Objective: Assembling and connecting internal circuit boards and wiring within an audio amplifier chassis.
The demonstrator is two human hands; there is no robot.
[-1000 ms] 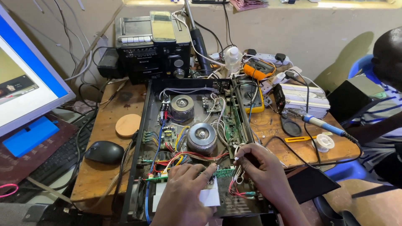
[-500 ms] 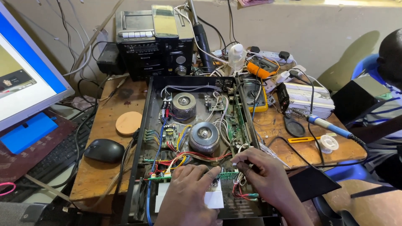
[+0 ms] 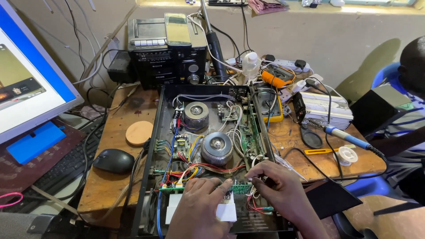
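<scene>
Working spot: front of the open amplifier chassis (image 3: 150, 146).
Left hand (image 3: 197, 208): fingers loosely curled, resting on the green circuit board (image 3: 239, 189) by the chassis front.
Right hand (image 3: 281, 192): fingertips pinched at the board's right end; what they gripped was hidden.
Toroidal transformer (image 3: 216, 148): behind the board, mid-chassis.

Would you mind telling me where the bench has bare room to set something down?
Bare wood lies between the coaster, the mouse and the chassis. The right side, around the soldering iron, is crowded with tools and wires.

Head camera looks steeply down, close over workbench (image 3: 110, 177).
</scene>
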